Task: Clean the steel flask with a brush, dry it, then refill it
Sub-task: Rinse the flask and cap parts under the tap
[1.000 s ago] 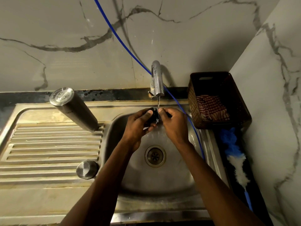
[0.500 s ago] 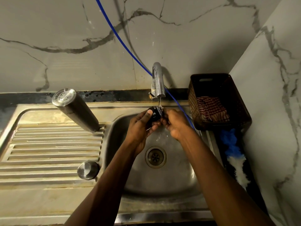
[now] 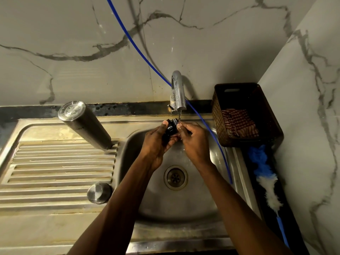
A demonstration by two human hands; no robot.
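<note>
Both hands are meeting right under the tap point(image 3: 177, 92), over the sink point(image 3: 207, 196). The left hand point(image 3: 156, 142) is curling around a small black stopper point(image 3: 171, 128), thumb on top. The right hand point(image 3: 193, 140) is pinching at the stopper's ribbed end, fingertips working in the thin stream. The steel flask point(image 3: 84, 125) is standing upside down on the drainboard point(image 3: 55, 162), well to the left, and its round steel cap point(image 3: 99, 192) is sitting nearer, just beside the basin's edge.
</note>
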